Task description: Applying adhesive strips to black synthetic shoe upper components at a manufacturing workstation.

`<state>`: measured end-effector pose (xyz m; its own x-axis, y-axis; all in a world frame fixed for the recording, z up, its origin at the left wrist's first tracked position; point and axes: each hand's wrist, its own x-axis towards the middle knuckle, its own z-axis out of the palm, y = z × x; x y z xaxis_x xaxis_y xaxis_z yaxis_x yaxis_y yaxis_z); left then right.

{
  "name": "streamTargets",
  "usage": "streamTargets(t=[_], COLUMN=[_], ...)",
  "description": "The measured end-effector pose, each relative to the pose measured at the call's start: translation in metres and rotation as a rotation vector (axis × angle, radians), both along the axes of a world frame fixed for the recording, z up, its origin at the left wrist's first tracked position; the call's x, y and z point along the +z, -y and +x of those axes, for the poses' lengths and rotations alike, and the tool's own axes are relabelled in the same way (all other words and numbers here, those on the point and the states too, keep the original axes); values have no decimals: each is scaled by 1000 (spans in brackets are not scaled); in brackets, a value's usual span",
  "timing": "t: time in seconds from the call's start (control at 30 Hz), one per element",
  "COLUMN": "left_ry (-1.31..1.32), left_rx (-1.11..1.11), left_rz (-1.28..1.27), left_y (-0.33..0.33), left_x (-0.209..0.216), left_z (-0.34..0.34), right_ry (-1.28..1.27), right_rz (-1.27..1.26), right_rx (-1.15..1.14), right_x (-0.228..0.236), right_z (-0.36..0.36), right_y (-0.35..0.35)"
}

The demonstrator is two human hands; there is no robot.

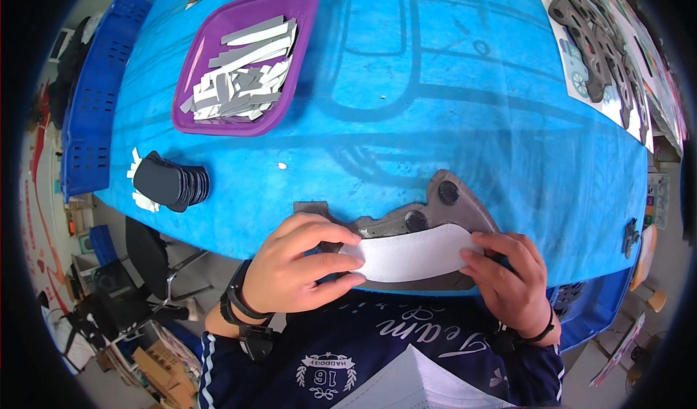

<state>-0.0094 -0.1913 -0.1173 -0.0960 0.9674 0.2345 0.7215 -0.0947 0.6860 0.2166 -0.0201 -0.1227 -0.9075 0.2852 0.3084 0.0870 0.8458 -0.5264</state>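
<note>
A white curved strip with rounded ends lies lengthwise across a grey-brown moulded part at the table's near edge. My left hand grips the strip's left end between thumb and fingers. At its right end, my right hand pinches it in the same way. Two round dark pads, an upper pad and a lower pad, show on the part beyond the strip. The strip and my fingers hide some of the part. Whether the strip touches it all along, I cannot tell.
A purple tub of grey and white strips stands at the far left. Nearer lies a stack of dark curved pieces. Blue crates, one left and one right, flank the blue table. Similar moulded parts lie far right.
</note>
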Motion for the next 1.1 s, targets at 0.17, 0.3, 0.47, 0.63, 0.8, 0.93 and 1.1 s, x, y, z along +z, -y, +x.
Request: streamTargets(t=[0.17,0.3,0.47,0.63,0.8,0.93,1.1], left_ry=[4,-2,10,-59,-268,-550,-641], left_rx=[15,7,22,-7,-144,-193,-132], left_rz=[15,-4,-21,18,123,117,200], left_y=[0,-1,-2,2,3,-3,-2], left_x=[-3,-1,-2,-5,-9,-10,-15], left_z=[1,1,2,2,11,22,25], right_ry=[18,14,20,-11,154,60,21], right_rz=[23,22,44,89,238,553,578], right_rx=[-12,-8,-14,35,125,66,47], right_x=[2,1,0,1,8,-10,-19], right_z=[0,-1,-3,-1,-13,-19,-21], right_y=[2,2,3,6,27,43,42])
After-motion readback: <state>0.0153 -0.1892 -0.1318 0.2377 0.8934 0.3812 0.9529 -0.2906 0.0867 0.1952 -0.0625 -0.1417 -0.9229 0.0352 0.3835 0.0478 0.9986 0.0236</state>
